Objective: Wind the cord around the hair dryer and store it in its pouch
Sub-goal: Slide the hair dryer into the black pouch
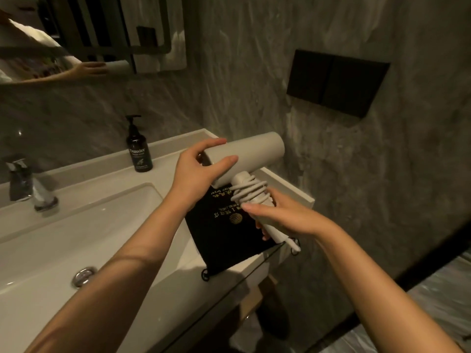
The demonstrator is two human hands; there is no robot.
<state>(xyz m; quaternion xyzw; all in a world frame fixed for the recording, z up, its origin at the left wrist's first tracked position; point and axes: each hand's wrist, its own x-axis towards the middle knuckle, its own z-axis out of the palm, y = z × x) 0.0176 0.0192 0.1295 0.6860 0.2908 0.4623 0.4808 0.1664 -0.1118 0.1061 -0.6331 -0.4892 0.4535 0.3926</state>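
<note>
A beige hair dryer (257, 151) is held in the air above the right end of the counter. My left hand (198, 169) grips the rear of its barrel. The cord (251, 191) is wound in several loops around the upper handle. My right hand (277, 215) is closed around the handle and the loops just below them. The plug end (293, 244) sticks out past the bottom of the handle. A black pouch (224, 233) with gold lettering lies flat on the counter under the dryer, its drawstring (206, 275) hanging over the front edge.
A white sink basin (76, 238) with a chrome tap (28, 184) fills the left. A dark pump bottle (139, 149) stands at the back of the counter (293, 189). Grey marble wall with a black switch plate (336, 81) is on the right. A mirror (63, 34) hangs at upper left.
</note>
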